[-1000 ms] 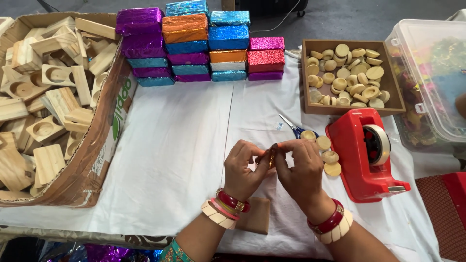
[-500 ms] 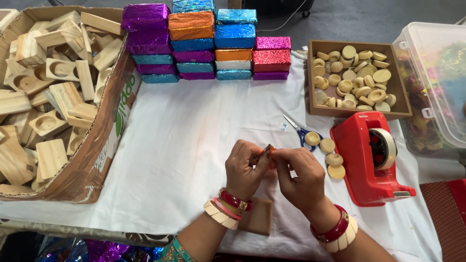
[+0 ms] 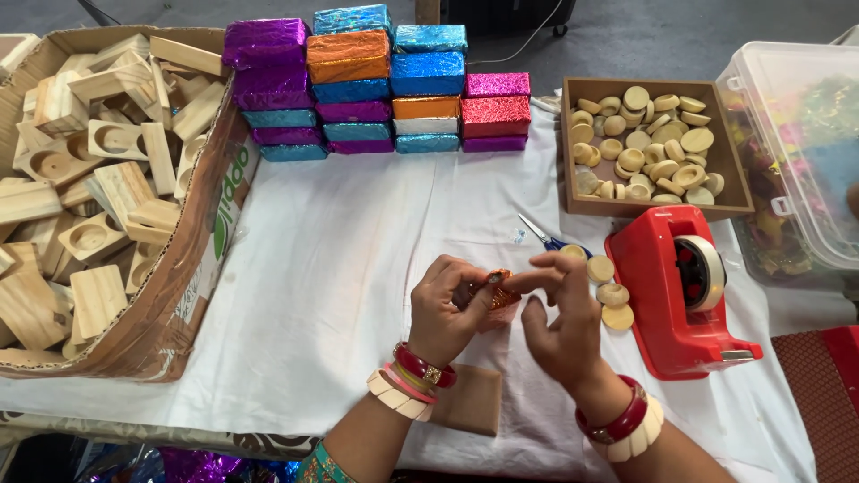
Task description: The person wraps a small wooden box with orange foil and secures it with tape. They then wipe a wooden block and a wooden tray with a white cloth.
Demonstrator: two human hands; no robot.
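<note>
My left hand (image 3: 445, 304) and my right hand (image 3: 559, 313) meet over the white tablecloth (image 3: 349, 259), both pinching a small piece wrapped in orange foil (image 3: 498, 289). The left fingers curl around it from the left. From the right, my right thumb and forefinger press on its top. Both wrists wear red and cream bangles. A brown square of card or paper (image 3: 470, 400) lies under my left wrist. Three loose pale wooden discs (image 3: 609, 293) lie just right of my right hand.
A red tape dispenser (image 3: 684, 291) stands at the right. Blue-handled scissors (image 3: 548, 237) lie behind the hands. At the back are stacked foil-wrapped blocks (image 3: 376, 85), a wooden tray of discs (image 3: 649, 152) and a clear plastic bin (image 3: 801, 143). A cardboard box of wooden blocks (image 3: 98, 179) fills the left.
The hands stay together on the orange piece and have turned it slightly; my right fingers now press over its top. The camera has shifted a little.
</note>
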